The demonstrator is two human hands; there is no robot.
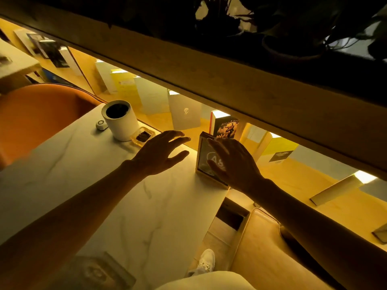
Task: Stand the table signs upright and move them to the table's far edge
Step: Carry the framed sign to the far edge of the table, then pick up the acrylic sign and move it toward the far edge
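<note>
One sign (204, 158) is standing upright at the far right corner of the desk (100, 185), just under the right hand (234, 162), whose fingers are spread flat across its face rather than closed around it; whether the palm is actually touching the frame is hard to tell. The left hand (159, 153) is hovering open just left of that grip, fingers splayed, holding nothing.

The main risk is sitting right behind the grip: the desk is ending there, with a gap and a lit shelf of books (226, 127) beyond it. A push with a flat, open hand is giving little control, so the sign could be tipping backward or sliding off the edge or off the corner to the right.

Left of the grip, a white cup (120, 122) and a small glass tray (143, 136) are standing near the same edge; a sweeping left arm could be knocking them.

A second flat clear object (100, 273), possibly another sign, is lying well short of both hands at the near edge.
</note>
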